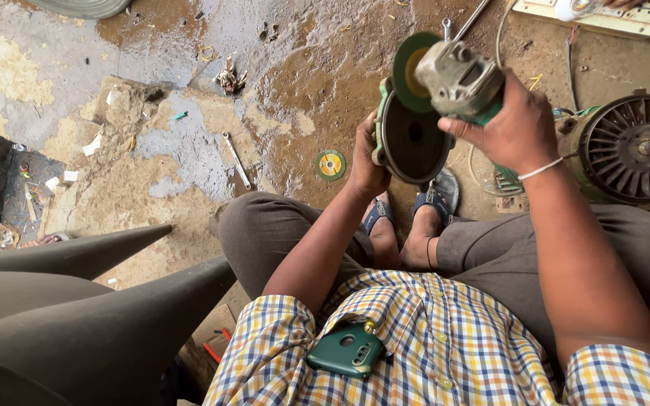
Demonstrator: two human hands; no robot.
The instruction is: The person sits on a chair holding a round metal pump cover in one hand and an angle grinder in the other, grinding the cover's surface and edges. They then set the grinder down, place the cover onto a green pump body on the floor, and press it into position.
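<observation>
My left hand (366, 169) grips the round dark metal cover (413, 140) upright above my feet; my right hand (517, 124) clasps the angle grinder (457, 79), its green disc (409, 71) beside the cover's rim. Grinding step, I'd say; next calls for a steady cover.

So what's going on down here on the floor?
A person sits low on the wet workshop floor. The left hand holds a round dark metal housing; the right hand holds an angle grinder with a green disc just above it. A wrench, a spare disc and a motor lie nearby.
</observation>
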